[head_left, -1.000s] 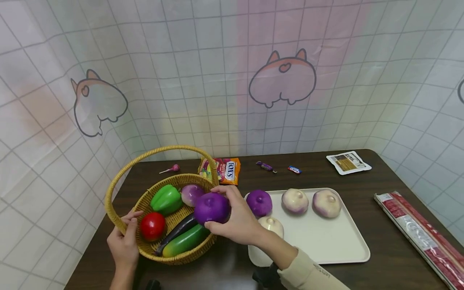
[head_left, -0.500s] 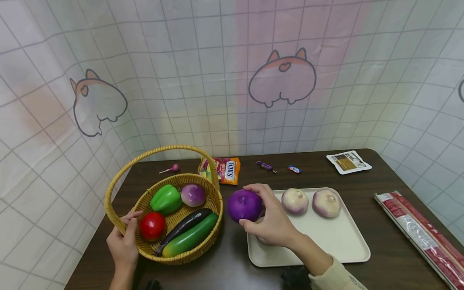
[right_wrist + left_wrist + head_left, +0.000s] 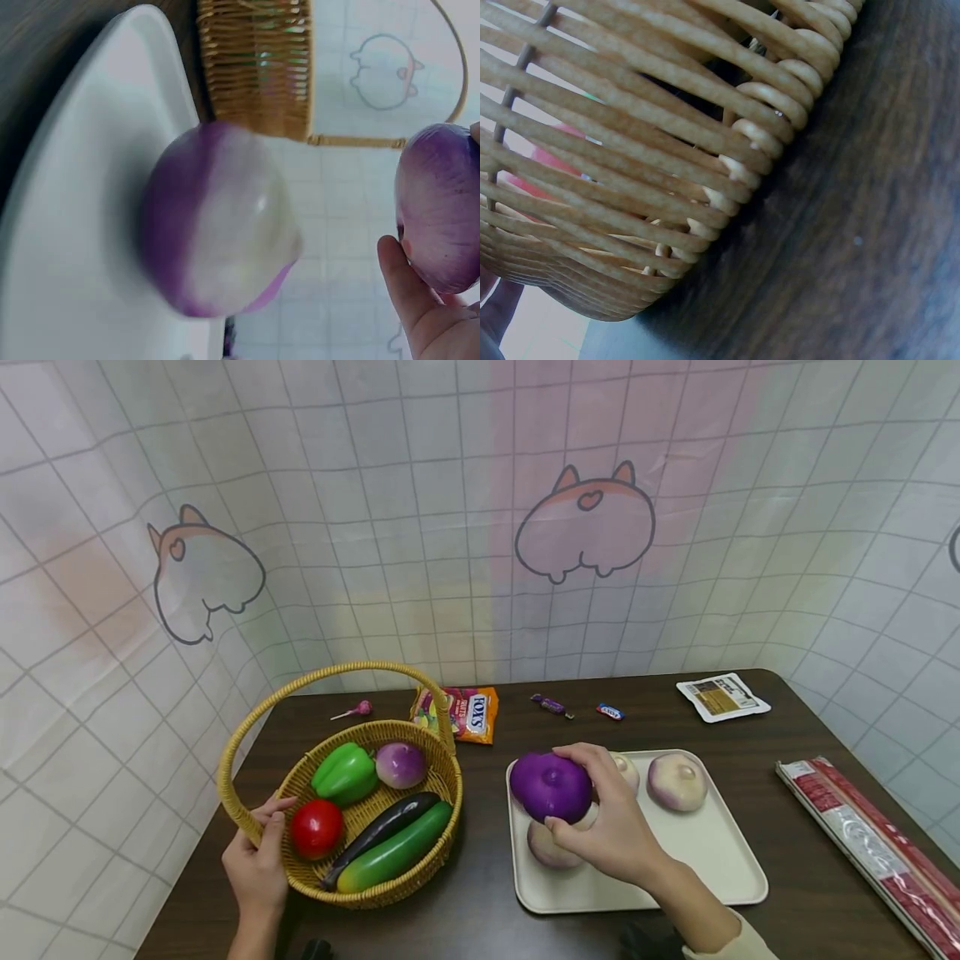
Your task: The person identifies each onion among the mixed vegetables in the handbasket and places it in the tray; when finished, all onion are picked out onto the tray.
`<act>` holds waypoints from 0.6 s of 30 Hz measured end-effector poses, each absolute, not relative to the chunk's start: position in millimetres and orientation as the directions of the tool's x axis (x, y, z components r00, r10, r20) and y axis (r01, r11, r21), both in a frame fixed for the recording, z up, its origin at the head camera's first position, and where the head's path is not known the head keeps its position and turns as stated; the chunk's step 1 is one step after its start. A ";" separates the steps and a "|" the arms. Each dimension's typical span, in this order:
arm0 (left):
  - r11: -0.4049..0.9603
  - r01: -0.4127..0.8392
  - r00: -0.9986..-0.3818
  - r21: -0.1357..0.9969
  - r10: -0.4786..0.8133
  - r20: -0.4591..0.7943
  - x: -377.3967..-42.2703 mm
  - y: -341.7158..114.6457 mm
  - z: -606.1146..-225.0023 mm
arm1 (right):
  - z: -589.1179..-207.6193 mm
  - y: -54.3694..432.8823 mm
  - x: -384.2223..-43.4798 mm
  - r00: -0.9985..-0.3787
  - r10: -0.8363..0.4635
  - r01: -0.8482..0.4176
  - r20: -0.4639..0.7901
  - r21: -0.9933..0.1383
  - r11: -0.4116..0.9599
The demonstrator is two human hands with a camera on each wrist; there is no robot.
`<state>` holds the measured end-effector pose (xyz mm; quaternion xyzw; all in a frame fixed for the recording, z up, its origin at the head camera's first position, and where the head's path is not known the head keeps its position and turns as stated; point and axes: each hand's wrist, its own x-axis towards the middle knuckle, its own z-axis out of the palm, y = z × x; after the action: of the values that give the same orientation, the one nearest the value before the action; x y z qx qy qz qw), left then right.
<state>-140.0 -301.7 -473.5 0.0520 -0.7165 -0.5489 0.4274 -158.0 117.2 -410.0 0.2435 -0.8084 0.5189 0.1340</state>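
Observation:
My left hand (image 3: 257,864) grips the left side of the wicker basket (image 3: 405,887), by the foot of its handle. Inside lie a green bell pepper (image 3: 344,773), a purple onion-like vegetable (image 3: 401,765), a tomato (image 3: 317,829), an eggplant (image 3: 386,827) and a cucumber (image 3: 395,847). Over the left part of the white tray (image 3: 697,877), my right hand (image 3: 611,831) holds a purple turnip (image 3: 557,787) between thumb and fingers; the right wrist view shows its paler side. Several more turnips sit on the tray, including a pale one (image 3: 677,782); the held turnip and hand partly cover others.
Along the table's back lie a lollipop (image 3: 363,707), a FOX'S candy bag (image 3: 476,714) partly behind the basket, two small wrapped candies (image 3: 551,705) and a white packet (image 3: 722,697). A long red-and-clear package (image 3: 862,839) lies at the right edge. Gridded cloth (image 3: 420,568) hangs behind.
My right hand has carried the purple turnip rightward from above the basket to over the tray's left part. The left hand and basket have stayed in place.

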 end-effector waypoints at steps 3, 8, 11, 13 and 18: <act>0.383 0.396 -0.631 0.834 -0.547 0.551 -139.9 -301.4 -473.1 | -415.2 126.8 -156.5 -0.850 -0.232 -0.526 0.472 -0.764 0.374; 0.373 0.398 -0.634 0.838 -0.548 0.545 -139.9 -300.5 -472.6 | -427.7 147.5 -155.8 -0.860 -0.203 -0.510 0.468 -0.778 0.366; 0.371 0.400 -0.633 0.838 -0.550 0.545 -140.0 -300.9 -472.5 | -433.8 158.7 -155.6 -0.866 -0.188 -0.500 0.463 -0.801 0.331; 0.371 0.402 -0.630 0.837 -0.551 0.547 -140.0 -301.3 -472.7 | -436.6 164.7 -154.7 -0.876 -0.173 -0.483 0.451 -0.815 0.321; 0.361 0.414 -0.631 0.836 -0.549 0.549 -140.0 -301.0 -473.1 | -443.1 177.7 -150.7 -0.900 -0.129 -0.434 0.417 -0.827 0.357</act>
<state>-140.0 -301.0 -473.1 0.0478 -0.7057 -0.5634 0.4271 -150.7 177.7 -443.1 0.1736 -0.8117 0.5396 0.1413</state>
